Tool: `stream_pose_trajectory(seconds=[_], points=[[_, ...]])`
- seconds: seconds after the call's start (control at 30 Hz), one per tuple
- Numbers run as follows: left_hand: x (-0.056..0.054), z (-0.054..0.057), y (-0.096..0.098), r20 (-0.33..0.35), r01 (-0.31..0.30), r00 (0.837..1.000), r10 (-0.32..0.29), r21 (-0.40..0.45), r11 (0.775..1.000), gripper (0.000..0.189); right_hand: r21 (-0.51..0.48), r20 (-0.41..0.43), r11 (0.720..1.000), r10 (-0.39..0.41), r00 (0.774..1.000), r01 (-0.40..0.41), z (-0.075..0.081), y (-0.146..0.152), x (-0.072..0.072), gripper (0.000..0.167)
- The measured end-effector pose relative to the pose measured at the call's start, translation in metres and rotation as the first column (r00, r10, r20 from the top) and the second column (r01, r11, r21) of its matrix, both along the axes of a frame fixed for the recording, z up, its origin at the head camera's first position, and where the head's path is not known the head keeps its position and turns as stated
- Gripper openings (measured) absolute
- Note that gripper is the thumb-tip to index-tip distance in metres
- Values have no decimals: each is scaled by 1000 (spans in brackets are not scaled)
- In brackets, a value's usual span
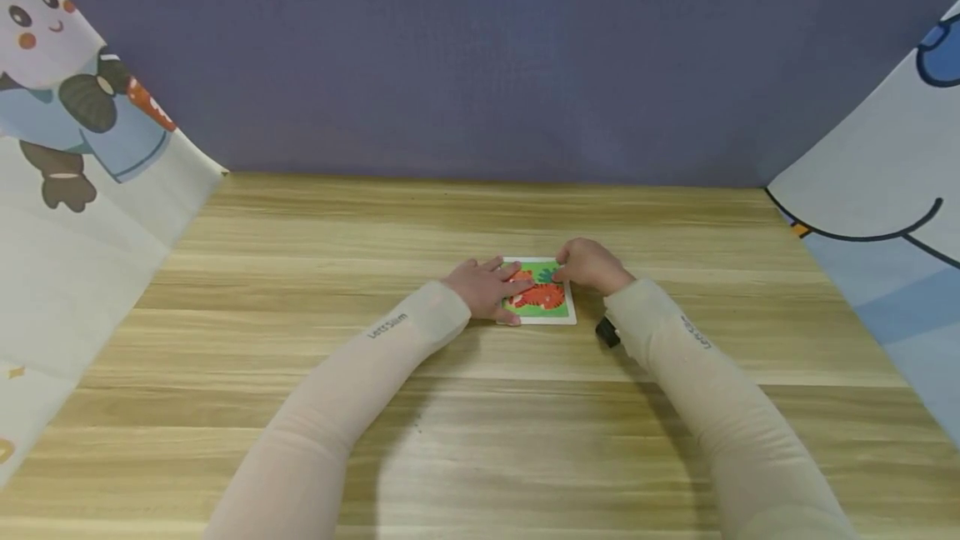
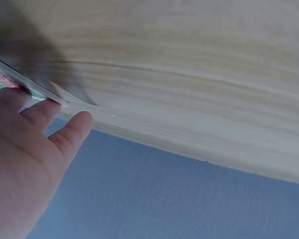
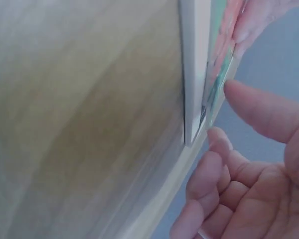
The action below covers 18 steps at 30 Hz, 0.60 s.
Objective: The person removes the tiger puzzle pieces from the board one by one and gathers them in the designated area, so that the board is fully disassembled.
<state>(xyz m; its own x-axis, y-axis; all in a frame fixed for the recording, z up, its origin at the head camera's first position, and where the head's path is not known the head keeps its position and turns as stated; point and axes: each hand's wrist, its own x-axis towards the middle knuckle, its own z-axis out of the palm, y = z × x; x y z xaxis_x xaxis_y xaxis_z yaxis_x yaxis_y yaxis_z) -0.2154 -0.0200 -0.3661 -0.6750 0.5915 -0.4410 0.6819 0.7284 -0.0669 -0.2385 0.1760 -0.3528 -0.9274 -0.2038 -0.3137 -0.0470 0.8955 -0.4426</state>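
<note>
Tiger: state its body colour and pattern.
The tiger is orange-red with dark stripes; head view shows it best.

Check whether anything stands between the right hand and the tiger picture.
Nothing visible does. The right hand is at the far right corner of the tiger picture; the left hand lies across its left side, not between them.
</note>
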Motion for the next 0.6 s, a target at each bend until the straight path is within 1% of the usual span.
stream_pose_trajectory(seconds=[0.2, 0.4, 0.6], points=[[0, 0, 1, -3, -9, 1000, 9, 3, 1000, 74, -21, 14, 1000, -14, 1000, 15, 0, 1, 0, 28], [0, -1, 1, -2, -10, 1000, 10, 8, 1000, 74, -56, 21, 998, -42, 999, 43, 0, 3, 0, 33], [1, 0, 2, -6, -17, 1000, 17, -8, 1000, 74, -95, 52, 993, -63, 997, 67, -1, 3, -2, 31]])
